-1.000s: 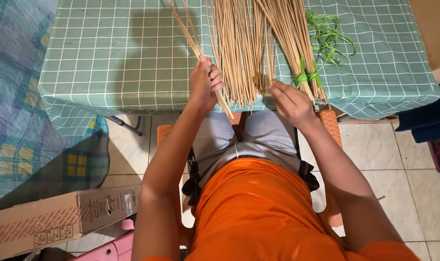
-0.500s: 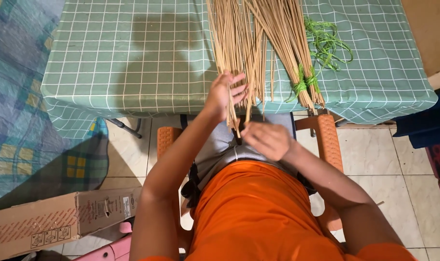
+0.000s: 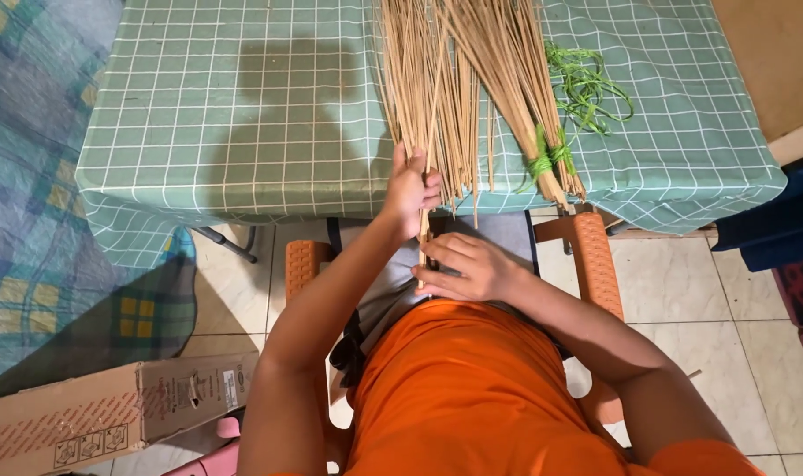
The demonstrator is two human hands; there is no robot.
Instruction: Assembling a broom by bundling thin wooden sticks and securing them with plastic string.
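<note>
I sit in an orange chair (image 3: 591, 256) at a table (image 3: 243, 115) covered with a green checked cloth. A pile of long thin tan sticks (image 3: 446, 79) lies on it, ends hanging over the near edge. My left hand (image 3: 410, 189) grips a few loose sticks at the table edge. Just below, over my lap, my right hand (image 3: 463, 264) closes on the lower ends of those same sticks. To the right lies a bundle of sticks (image 3: 542, 132) tied with a green string (image 3: 542, 159).
Loose green string (image 3: 591, 88) lies on the cloth at the right. A long cardboard box (image 3: 102, 414) rests on the tiled floor at lower left, beside a blue checked fabric (image 3: 31, 220). A dark blue object (image 3: 772, 229) stands at the right.
My left hand brought a few sticks from the left over to the main pile. My right hand dropped from the table edge to my lap and now holds their lower ends.
</note>
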